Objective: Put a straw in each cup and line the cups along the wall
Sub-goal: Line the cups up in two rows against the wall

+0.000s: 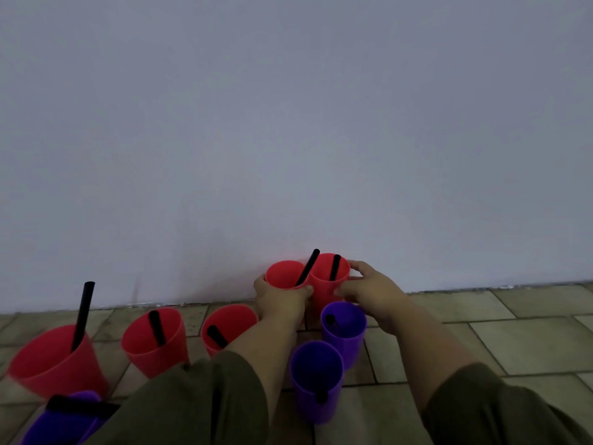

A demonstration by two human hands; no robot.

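Two red cups stand side by side at the foot of the wall, each with a black straw. My left hand grips the left red cup; my right hand grips the right red cup. Three more red cups with straws sit along the wall to the left: one, one, one. Nearer me stand two purple cups with straws, one and one. Another purple cup with a black straw across it shows at the bottom left.
A plain white wall fills most of the view and meets a tiled floor. Bare tiles stretch to the right of the cups. My olive sleeves cover the lower part of the frame.
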